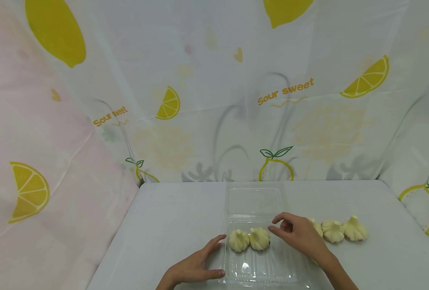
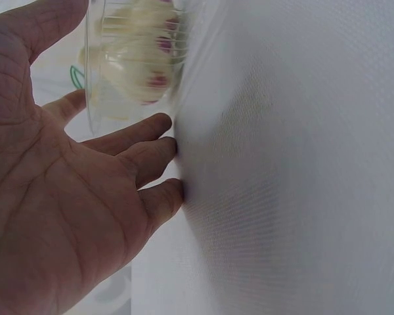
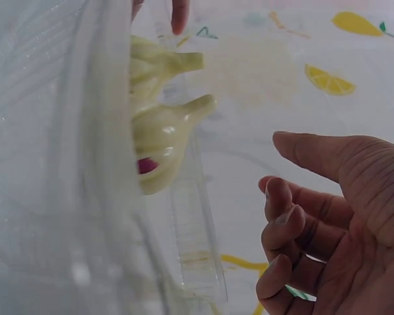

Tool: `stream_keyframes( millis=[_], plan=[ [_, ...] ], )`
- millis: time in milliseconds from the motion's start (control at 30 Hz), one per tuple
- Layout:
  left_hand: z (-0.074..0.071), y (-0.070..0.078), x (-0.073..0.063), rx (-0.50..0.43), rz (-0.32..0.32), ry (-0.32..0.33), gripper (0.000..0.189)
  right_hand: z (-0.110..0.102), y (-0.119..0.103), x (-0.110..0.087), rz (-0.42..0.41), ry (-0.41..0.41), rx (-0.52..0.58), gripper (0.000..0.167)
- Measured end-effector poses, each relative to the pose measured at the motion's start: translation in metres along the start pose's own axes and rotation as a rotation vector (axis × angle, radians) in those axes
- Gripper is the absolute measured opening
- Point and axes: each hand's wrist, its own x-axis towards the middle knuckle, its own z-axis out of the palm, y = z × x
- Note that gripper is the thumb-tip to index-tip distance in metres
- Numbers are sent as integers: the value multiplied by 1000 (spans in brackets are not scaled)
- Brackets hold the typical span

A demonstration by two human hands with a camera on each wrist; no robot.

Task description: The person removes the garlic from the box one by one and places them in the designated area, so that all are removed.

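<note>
A clear plastic clamshell box (image 1: 269, 272) lies on the table with its lid (image 1: 256, 200) folded back. Two pale garlic bulbs (image 1: 239, 241) sit side by side in its far left part; the right wrist view shows their stems and a purple patch on one bulb (image 3: 164, 141). My left hand (image 1: 195, 266) is at the box's left wall, thumb and fingers spread; fingertips (image 2: 165, 147) reach down to the tablecloth beside it. Over the box's right side, my right hand (image 1: 299, 237) hovers with loosely bent fingers and nothing in them, just right of the second bulb (image 1: 259, 239).
To the right of the box, more garlic bulbs (image 1: 333, 231) stand in a row, partly hidden behind the right hand. A white cloth covers the table (image 1: 171, 213). Lemon-printed curtains (image 1: 214, 100) hang at the back and both sides.
</note>
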Motion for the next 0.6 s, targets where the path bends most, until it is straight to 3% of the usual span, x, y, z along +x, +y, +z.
stream_keyframes(
  millis=[600],
  plan=[
    [-1, 0, 0, -14, 7, -6, 86, 19, -12, 3, 136, 15, -35, 20]
  ],
)
